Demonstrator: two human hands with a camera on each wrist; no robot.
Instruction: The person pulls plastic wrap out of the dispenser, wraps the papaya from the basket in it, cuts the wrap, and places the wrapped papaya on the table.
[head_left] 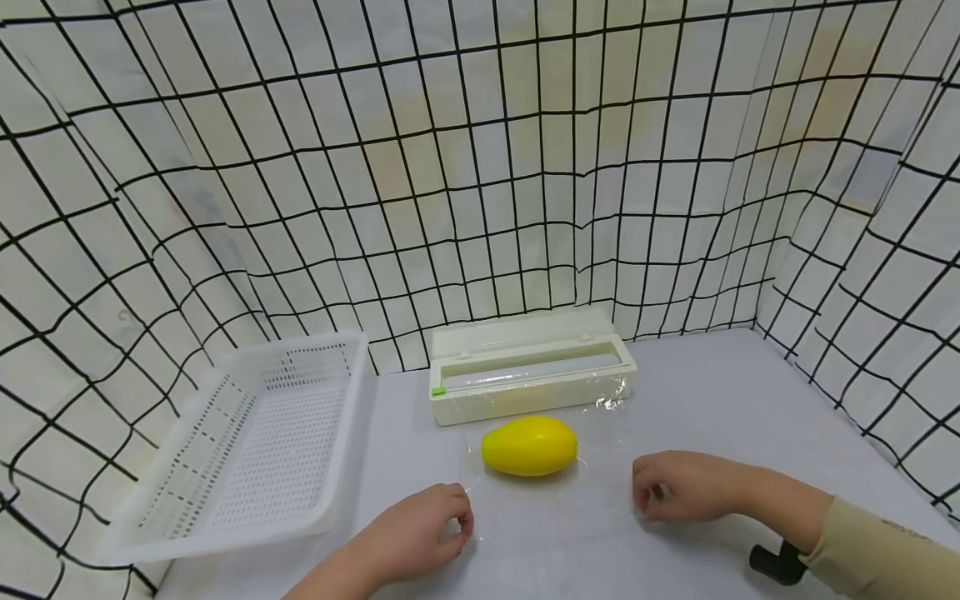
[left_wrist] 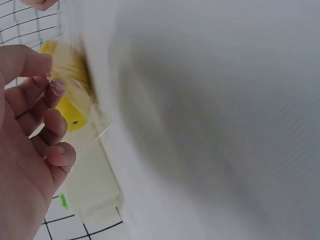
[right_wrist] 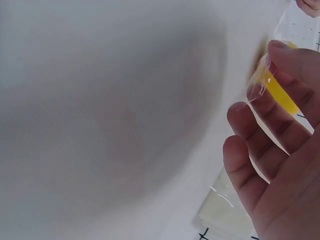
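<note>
A sheet of clear cling film (head_left: pixel 551 521) stretches between both hands, low over the table. My left hand (head_left: pixel 420 529) pinches one edge between thumb and fingertips; the crumpled film (left_wrist: pixel 56 86) shows there in the left wrist view. On the other side, my right hand (head_left: pixel 690 486) pinches the film too, with the bunched edge (right_wrist: pixel 261 82) visible in the right wrist view. Between and beyond the hands lies a smooth yellow papaya-shaped fruit (head_left: pixel 529 447). Behind it stands a cream cling film dispenser (head_left: pixel 525 406), lid raised, with a roll (head_left: pixel 540 367) inside.
A white perforated plastic basket (head_left: pixel 285 454) stands at the left of the white-covered table (head_left: pixel 712 392). Black grid netting (head_left: pixel 480 175) over pale sheeting encloses the back and sides. A small black device (head_left: pixel 776 564) sits by the right sleeve (head_left: pixel 870 542).
</note>
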